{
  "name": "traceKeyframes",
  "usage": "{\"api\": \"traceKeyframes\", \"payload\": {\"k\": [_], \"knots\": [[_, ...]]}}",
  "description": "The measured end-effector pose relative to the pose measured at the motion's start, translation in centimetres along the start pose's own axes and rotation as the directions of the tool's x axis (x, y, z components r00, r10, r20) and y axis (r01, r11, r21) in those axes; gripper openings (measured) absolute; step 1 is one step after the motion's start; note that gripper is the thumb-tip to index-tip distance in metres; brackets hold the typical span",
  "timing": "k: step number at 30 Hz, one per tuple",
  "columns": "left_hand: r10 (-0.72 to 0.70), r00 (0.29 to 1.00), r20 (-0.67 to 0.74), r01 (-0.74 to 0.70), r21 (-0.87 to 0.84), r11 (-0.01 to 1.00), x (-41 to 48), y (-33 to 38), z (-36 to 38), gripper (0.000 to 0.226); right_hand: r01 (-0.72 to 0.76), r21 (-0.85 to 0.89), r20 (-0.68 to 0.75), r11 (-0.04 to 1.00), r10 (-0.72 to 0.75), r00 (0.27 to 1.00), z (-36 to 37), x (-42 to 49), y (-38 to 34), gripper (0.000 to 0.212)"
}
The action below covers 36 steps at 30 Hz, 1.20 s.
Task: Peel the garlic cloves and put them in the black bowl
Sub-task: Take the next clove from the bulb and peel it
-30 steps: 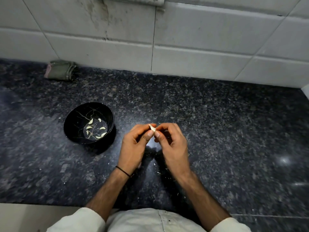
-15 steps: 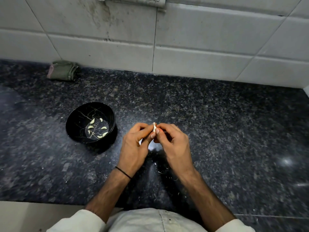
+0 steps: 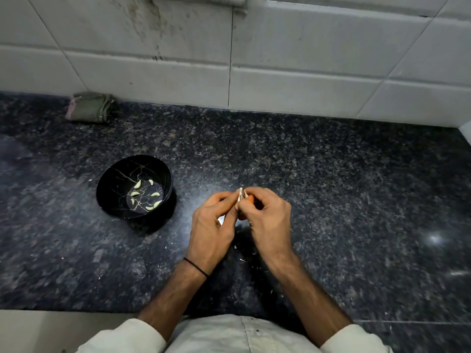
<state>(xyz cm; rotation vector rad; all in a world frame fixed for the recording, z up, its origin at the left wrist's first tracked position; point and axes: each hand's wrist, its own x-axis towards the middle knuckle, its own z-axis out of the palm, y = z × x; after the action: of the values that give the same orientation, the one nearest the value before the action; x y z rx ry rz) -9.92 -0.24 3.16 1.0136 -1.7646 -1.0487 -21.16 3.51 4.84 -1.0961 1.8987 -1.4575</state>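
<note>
Head view, the only one. I see the desk [image 3: 331,189], dark speckled stone, running to a white tiled wall [image 3: 305,80] at its back edge; both forearms come in over the front edge, near its middle. The left hand [image 3: 211,225] and the right hand [image 3: 269,220] meet above the middle of the desk, knuckles up, touching at the tips; between them is the garlic clove [image 3: 240,195], held off the surface; pale strips of its skin stick up above the fingertips. The left fingers [image 3: 219,198] are curled, pinching the clove from its left side; the right fingers [image 3: 265,197] are curled likewise, pinching it from the right; so both hands are grasping the one clove. How much skin is on it I cannot tell; the hands hide most of it. A thin black band [image 3: 196,267] sits on the left wrist; pale sleeves [image 3: 132,335] show at the bottom of the frame.

The black bowl [image 3: 112,179] stands upright on the left half of the desk, about midway between back and front edges, to the left of the left hand and apart from it; several peeled cloves [image 3: 137,184] lie scattered on its bottom, pale green-white. Small white scraps of skin [image 3: 243,260] lie on the desk between the wrists; a few more lie near the bowl. A folded grey-green cloth [image 3: 91,110] lies at the back left of the desk, against the wall, well apart from the bowl.
</note>
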Motion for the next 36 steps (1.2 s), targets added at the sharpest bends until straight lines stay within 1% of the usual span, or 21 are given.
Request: {"api": "traceKeyframes", "payload": {"k": [2,5,8,10,11,12,14,16,18,20,22,25,28,30,32,33,34,36], "knots": [[-0.036,0.999,-0.008,0.036,-0.028,0.999,0.4,-0.2,0.0,0.026,-0.013,0.065,0.015,0.998,0.012,1.0,0.2,-0.1,0.5,0.015],[-0.086,0.996,-0.004,0.086,-0.069,0.994,0.8,-0.8,-0.1,0.024,-0.016,0.085,0.04,0.996,0.012,0.999,0.4,-0.3,1.4,0.015],[-0.17,0.985,0.022,0.171,-0.154,0.973,0.8,-1.4,0.0,0.024,-0.117,0.142,0.059,0.983,0.109,0.992,0.4,-0.2,2.3,0.014],[-0.238,0.97,0.043,0.241,-0.232,0.942,0.8,-1.8,0.1,0.025,-0.18,0.185,0.036,0.966,0.176,0.984,0.3,0.1,2.9,0.014],[-0.249,0.967,0.049,0.254,-0.228,0.94,0.8,-2.2,0.2,0.026,-0.196,0.198,0.022,0.961,0.195,0.98,0.3,0.1,3.3,0.016],[-0.241,0.969,0.051,0.246,-0.184,0.952,0.8,-2.6,0.3,0.025,-0.211,0.206,0.016,0.956,0.212,0.977,0.1,0.2,3.5,0.018],[-0.203,0.977,0.066,0.205,-0.017,0.979,0.8,-3.8,0.5,0.022,-0.251,0.226,0.017,0.941,0.254,0.967,-0.1,0.2,3.9,0.02],[-0.176,0.978,0.108,0.161,0.132,0.978,1.2,-4.9,1.0,0.02,-0.286,0.252,0.013,0.924,0.293,0.956,-0.5,0.0,4.1,0.02],[-0.149,0.975,0.163,0.107,0.242,0.964,1.7,-5.9,1.8,0.018,-0.32,0.263,0.007,0.91,0.33,0.944,-0.7,-0.2,4.6,0.017],[-0.144,0.969,0.201,0.078,0.306,0.949,2.0,-6.5,2.6,0.017,-0.352,0.27,-0.001,0.896,0.366,0.93,-0.9,-0.4,5.1,0.012],[-0.167,0.961,0.221,0.087,0.33,0.94,2.1,-6.8,3.3,0.017,-0.372,0.269,-0.011,0.889,0.389,0.921,-1.2,-0.7,5.4,0.009],[-0.195,0.951,0.24,0.105,0.339,0.935,2.1,-6.8,3.6,0.02,-0.374,0.257,-0.024,0.891,0.393,0.919,-1.8,-1.0,5.5,0.012],[-0.193,0.946,0.259,0.112,0.298,0.948,1.8,-7.0,3.2,0.03,-0.375,0.263,-0.031,0.889,0.396,0.918,-2.1,-1.1,5.6,0.013],[-0.17,0.957,0.236,0.107,0.255,0.961,1.4,-6.6,2.7,0.037,-0.373,0.282,-0.033,0.884,0.397,0.917,-2.2,-1.2,5.6,0.012],[-0.134,0.974,0.183,0.098,0.194,0.976,1.0,-5.7,2.2,0.033,-0.369,0.299,-0.036,0.88,0.397,0.917,-2.4,-1.2,5.5,0.008],[-0.14,0.975,0.172,0.116,0.139,0.983,0.7,-5.1,1.9,0.029,-0.362,0.297,-0.038,0.884,0.39,0.92,-2.4,-1.3,5.4,0.006],[-0.175,0.967,0.185,0.166,0.065,0.984,0.5,-4.3,1.7,0.024,-0.35,0.287,-0.035,0.892,0.375,0.926,-2.5,-1.3,5.3,0.005],[-0.29,0.92,0.264,0.326,-0.1,0.94,0.1,-2.9,1.6,0.017,-0.306,0.254,-0.016,0.918,0.32,0.947,-2.4,-1.3,4.9,0.01]]}}
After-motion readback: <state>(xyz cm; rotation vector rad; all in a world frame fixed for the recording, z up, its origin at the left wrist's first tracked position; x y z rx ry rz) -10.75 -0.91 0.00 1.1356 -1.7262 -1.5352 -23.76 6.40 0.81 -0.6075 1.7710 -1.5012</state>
